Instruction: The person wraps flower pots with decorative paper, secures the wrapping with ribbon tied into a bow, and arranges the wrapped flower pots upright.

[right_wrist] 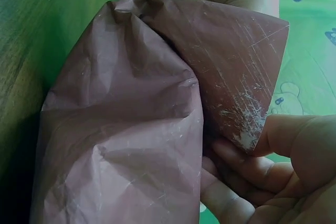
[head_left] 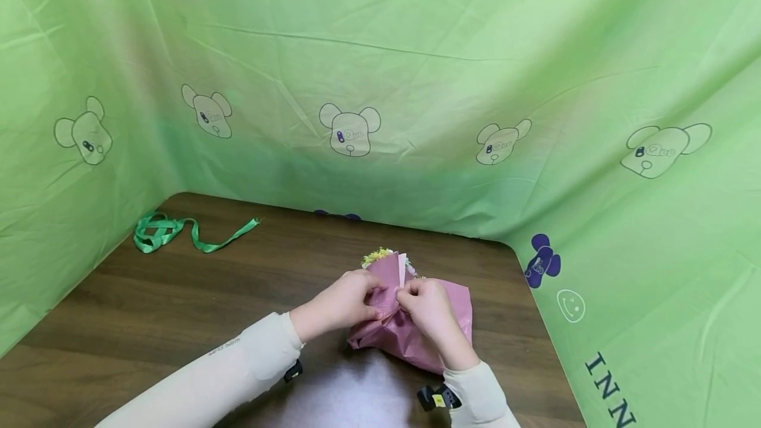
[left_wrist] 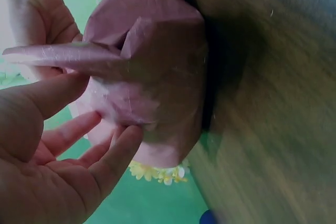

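Observation:
A bouquet wrapped in dusty-pink paper [head_left: 410,342] lies on the table, and small yellow and white flowers [head_left: 376,256] peek out at its far end. From the left, my left hand [head_left: 341,302] holds the wrapping; in the left wrist view its thumb is against a folded flap [left_wrist: 68,56] and its fingertips press the paper below. My right hand [head_left: 429,309] pinches the wrapping near its middle. The right wrist view has a scuffed paper corner [right_wrist: 249,77] between that thumb and fingers. Paper hides the stems.
A loose green ribbon [head_left: 157,233] lies tangled at the table's far left, one end trailing right. Green cloth [head_left: 351,71] printed with bear heads hangs around the back and sides of the brown wooden table [head_left: 178,309].

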`<state>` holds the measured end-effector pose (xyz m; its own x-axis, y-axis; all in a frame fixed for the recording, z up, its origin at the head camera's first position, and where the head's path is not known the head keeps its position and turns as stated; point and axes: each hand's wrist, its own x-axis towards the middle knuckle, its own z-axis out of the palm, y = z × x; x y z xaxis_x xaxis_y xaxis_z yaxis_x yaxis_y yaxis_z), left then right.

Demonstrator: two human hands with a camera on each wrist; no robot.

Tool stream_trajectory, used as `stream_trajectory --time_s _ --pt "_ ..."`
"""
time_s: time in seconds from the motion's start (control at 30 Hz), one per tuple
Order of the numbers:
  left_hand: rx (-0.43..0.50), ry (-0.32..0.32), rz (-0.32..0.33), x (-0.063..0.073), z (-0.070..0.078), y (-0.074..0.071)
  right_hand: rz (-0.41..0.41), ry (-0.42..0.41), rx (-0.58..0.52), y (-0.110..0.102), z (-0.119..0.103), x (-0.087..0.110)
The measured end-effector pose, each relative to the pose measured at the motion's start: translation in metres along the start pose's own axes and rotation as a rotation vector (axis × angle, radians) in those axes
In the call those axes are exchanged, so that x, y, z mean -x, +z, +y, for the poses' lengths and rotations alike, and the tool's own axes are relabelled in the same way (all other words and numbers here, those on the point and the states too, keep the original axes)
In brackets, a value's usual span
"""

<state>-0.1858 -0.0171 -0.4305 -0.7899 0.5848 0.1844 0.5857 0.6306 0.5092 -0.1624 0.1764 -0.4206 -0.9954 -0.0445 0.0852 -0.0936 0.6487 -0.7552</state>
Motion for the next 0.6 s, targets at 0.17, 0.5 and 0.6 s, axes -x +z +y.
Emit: stream_trajectory --time_s 0.17,0.5,0.6 --pt "-0.042 0.034 -0.037 -0.003 -0.001 -0.002 0.013 0.003 -0.017 -0.001 0.003 0.001" --pt "-0.079 0.024 -0.057 -0.005 0.001 -0.002 0.051 0.049 -0.063 0.001 0.010 0.000" --pt "-0.087 0.007 -0.064 -0.004 0.003 -0.002 0.065 0.051 -0.049 0.002 0.012 0.001"
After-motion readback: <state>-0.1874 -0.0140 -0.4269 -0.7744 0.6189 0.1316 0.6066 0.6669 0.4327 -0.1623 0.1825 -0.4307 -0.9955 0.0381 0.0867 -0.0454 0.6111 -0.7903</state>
